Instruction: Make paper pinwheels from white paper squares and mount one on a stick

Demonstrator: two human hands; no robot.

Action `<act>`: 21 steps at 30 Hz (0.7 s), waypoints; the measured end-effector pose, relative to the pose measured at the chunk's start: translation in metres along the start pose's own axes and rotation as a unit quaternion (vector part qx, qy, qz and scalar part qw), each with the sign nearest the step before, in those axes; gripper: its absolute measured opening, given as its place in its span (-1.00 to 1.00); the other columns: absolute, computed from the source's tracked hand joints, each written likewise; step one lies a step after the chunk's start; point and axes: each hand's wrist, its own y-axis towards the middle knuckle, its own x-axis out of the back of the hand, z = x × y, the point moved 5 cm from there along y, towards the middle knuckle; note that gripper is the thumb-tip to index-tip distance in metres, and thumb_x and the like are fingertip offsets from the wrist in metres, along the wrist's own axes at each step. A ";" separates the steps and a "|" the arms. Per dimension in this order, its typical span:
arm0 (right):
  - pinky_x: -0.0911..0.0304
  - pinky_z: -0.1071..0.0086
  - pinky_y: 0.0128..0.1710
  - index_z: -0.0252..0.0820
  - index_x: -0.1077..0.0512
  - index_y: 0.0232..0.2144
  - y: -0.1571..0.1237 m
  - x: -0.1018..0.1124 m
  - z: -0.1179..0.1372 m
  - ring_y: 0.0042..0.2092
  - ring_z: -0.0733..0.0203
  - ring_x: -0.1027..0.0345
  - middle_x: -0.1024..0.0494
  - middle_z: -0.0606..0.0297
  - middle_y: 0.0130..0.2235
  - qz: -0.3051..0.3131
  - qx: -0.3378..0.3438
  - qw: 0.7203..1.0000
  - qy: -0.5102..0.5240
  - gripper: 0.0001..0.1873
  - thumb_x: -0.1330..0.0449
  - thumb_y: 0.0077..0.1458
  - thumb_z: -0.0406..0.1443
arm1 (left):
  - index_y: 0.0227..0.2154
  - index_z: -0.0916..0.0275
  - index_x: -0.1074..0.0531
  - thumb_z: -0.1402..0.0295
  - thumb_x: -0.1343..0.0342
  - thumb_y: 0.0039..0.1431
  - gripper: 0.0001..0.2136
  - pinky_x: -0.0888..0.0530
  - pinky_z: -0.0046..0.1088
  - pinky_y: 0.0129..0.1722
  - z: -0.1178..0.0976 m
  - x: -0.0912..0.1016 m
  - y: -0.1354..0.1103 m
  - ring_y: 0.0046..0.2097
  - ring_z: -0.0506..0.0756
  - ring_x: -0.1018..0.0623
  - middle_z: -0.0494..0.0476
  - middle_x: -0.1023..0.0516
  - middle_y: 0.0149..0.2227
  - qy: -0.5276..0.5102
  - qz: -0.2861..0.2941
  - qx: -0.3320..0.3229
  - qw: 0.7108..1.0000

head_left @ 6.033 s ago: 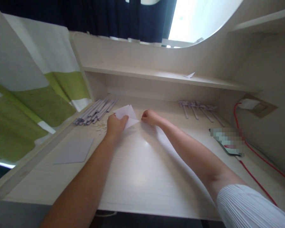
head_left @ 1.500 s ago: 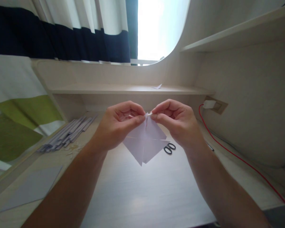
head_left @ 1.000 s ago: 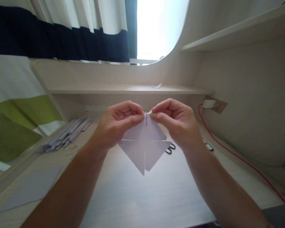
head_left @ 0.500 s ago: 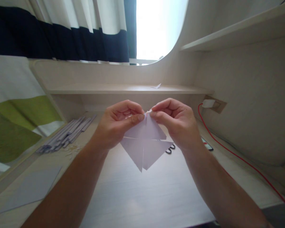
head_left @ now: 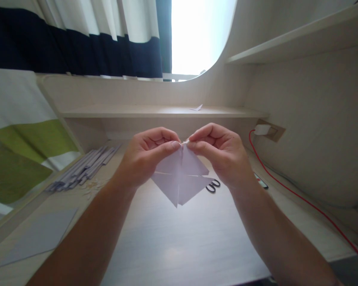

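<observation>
A white sheet of paper (head_left: 193,188) hangs like a diamond above the desk, with slits running in from its edges toward the middle. My left hand (head_left: 150,153) pinches its top corner between thumb and fingers. Close beside it, my right hand (head_left: 219,151) is closed on the same corner, thumb against fingertips. A small pale bit shows between the two sets of fingertips; its exact form is hard to make out. Behind the paper's right corner lie scissors (head_left: 211,186) with dark handle loops, their blades mostly hidden.
Rolled paper sticks (head_left: 88,165) lie at the left, near small pale scraps (head_left: 92,186). A flat paper sheet (head_left: 41,236) is at the front left. A phone (head_left: 261,180) and a red cable (head_left: 286,186) are at the right. Folded paper (head_left: 197,108) sits on the shelf (head_left: 131,112).
The paper's lower tip has risen and swung slightly left, so more of the scissors' handles shows. My fingertips have shifted slightly at the top corner.
</observation>
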 end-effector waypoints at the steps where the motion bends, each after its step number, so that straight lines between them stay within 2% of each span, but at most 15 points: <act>1: -0.28 0.44 -0.46 -0.16 -0.59 -0.40 0.000 0.000 0.000 -0.43 0.32 -0.41 -0.64 0.34 -0.39 0.002 0.000 1.000 -0.001 -0.92 -0.44 0.04 -0.32 | -0.38 0.21 -0.62 0.28 -0.38 0.10 -0.88 -0.30 -0.59 -0.61 0.000 0.000 0.000 -0.58 -0.06 -0.42 0.00 -0.54 -0.51 -0.003 0.002 0.004 1.000; 17: -0.32 0.44 -0.46 -0.17 -0.60 -0.41 -0.002 0.000 0.007 -0.41 0.30 -0.48 -0.66 0.33 -0.39 0.008 0.018 0.999 -0.035 -0.95 -0.41 0.03 -0.37 | -0.41 0.23 -0.59 0.31 -0.37 0.09 -0.88 -0.23 -0.60 -0.65 -0.005 -0.004 -0.002 -0.62 -0.10 -0.36 -0.05 -0.47 -0.56 -0.031 0.021 0.049 0.998; 21: -0.37 0.43 -0.42 -0.19 -0.60 -0.40 -0.002 -0.001 0.008 -0.38 0.25 -0.52 -0.67 0.30 -0.39 0.032 0.017 0.998 -0.041 -0.95 -0.39 0.04 -0.40 | -0.41 0.22 -0.58 0.27 -0.38 0.06 -0.85 -0.23 -0.60 -0.65 -0.004 -0.003 -0.002 -0.61 -0.08 -0.37 -0.04 -0.48 -0.55 -0.016 0.026 0.062 0.998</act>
